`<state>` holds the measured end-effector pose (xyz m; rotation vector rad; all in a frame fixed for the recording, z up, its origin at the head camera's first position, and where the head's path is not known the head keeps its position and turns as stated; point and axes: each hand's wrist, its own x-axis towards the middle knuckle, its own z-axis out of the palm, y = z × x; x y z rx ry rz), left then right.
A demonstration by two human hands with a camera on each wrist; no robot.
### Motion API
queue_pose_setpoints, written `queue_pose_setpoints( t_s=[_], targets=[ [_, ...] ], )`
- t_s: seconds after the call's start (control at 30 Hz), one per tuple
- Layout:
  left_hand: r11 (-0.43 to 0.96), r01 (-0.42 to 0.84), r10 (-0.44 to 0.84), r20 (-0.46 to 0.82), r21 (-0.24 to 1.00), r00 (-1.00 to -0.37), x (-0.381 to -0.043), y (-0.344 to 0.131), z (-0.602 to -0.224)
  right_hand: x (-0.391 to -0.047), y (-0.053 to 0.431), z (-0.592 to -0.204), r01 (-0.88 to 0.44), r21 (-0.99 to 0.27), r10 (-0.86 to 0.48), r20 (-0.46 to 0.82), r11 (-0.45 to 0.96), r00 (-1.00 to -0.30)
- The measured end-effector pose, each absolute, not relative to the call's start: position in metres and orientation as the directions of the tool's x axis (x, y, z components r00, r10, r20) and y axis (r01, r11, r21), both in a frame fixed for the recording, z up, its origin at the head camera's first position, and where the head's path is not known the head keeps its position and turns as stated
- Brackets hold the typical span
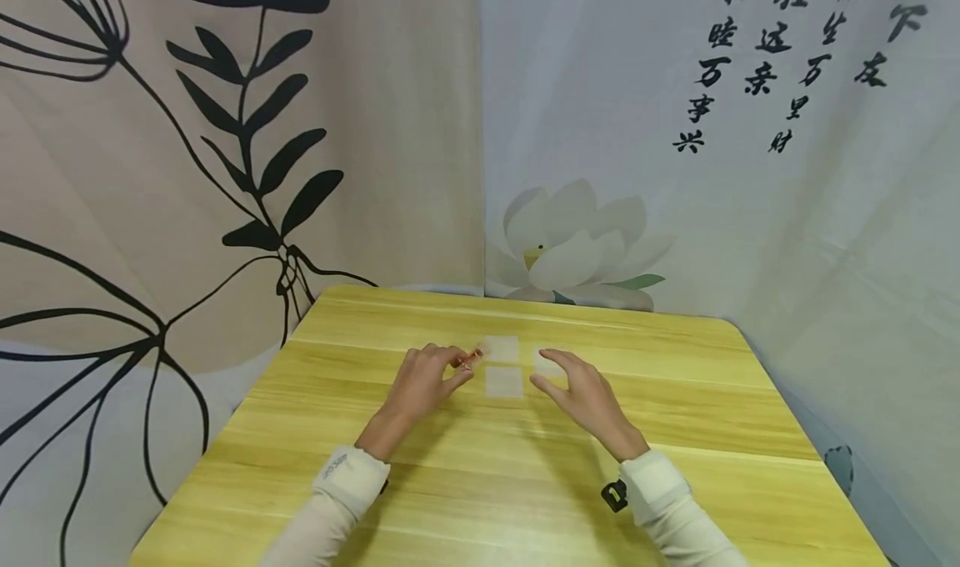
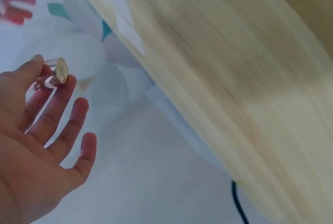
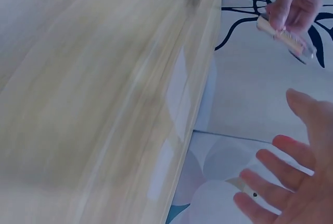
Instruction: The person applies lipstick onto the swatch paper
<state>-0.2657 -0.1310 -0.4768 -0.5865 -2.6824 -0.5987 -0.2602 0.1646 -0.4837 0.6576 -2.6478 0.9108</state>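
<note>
My left hand [image 1: 423, 381] pinches a small slim tube [image 1: 471, 360] between thumb and fingertips, above the left side of some pale squares. In the left wrist view the tube [image 2: 61, 71] points its round, gold-coloured end at the camera, and the other fingers spread loosely. The right wrist view shows its length [image 3: 287, 39], pinkish in the middle with a clear end; its exact kind I cannot tell. My right hand [image 1: 588, 393] is held apart from the tube, fingers spread and slightly bent, with nothing in them. It partly covers one pale square [image 1: 551, 365].
Two more pale squares, a far one [image 1: 502, 348] and a near one [image 1: 504, 382], lie on the wood-grain table [image 1: 480, 484] between the hands. Behind the table's far edge hangs a printed curtain [image 1: 405, 133] with plants, a lotus and lettering.
</note>
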Motion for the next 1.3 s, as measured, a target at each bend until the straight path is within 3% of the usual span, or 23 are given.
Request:
queue_pose_setpoints(
  t_s=[0.73,0.93,1.3],
  targets=[
    [0.765,0.618,0.477,0.483,0.183,-0.734,-0.262,-0.080,-0.476,-0.259,0.144,-0.473,-0.522,-0.540,-0.336,0.409,0.660,-0.848],
    [0.780,0.610,0.482,0.484,0.142,-0.730,-0.262,-0.074,-0.475,-0.258,0.145,-0.476,-0.530,-0.527,-0.306,0.455,0.664,-0.836],
    [0.756,0.638,0.516,0.469,0.143,-0.717,-0.260,-0.071,-0.476,-0.258,0.149,-0.480,-0.543,-0.586,-0.340,0.427,0.602,-0.838]
  ],
)
